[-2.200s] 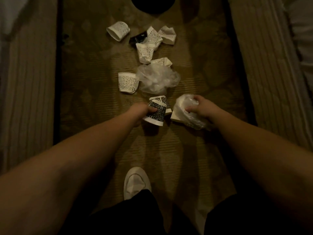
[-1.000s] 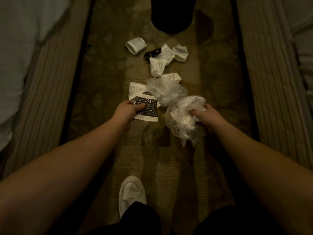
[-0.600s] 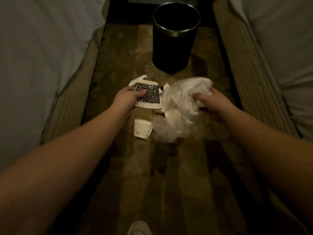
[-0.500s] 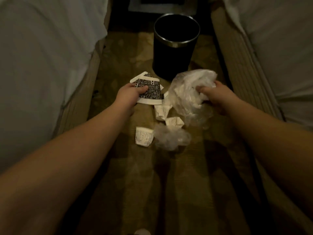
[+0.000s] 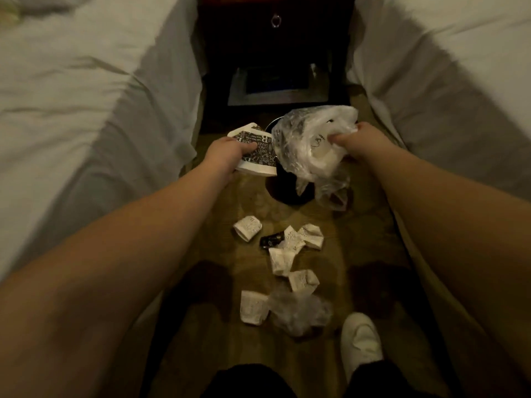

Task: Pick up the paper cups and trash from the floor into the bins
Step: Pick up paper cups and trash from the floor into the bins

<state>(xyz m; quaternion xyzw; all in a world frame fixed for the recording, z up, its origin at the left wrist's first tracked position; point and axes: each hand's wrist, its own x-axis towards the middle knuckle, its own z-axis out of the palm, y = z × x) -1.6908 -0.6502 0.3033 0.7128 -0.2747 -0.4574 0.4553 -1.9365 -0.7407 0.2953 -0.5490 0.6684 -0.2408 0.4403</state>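
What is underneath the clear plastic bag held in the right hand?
The dark round bin stands under the clear plastic bag; bag and printed paper cup cover its opening, hiding any contents.

cup [image 5: 257,150] black, white lettering | bag [image 5: 310,145] clear | bin [image 5: 287,185] black

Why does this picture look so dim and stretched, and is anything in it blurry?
Head view: the room is dim and yellowish, so the bin nearly merges with the dark floor; the wide lens bows both beds outward and swells the forearms at the edges; the clear bag on the floor looks smeared, while the print on the dark cup in the left hand stays partly legible.
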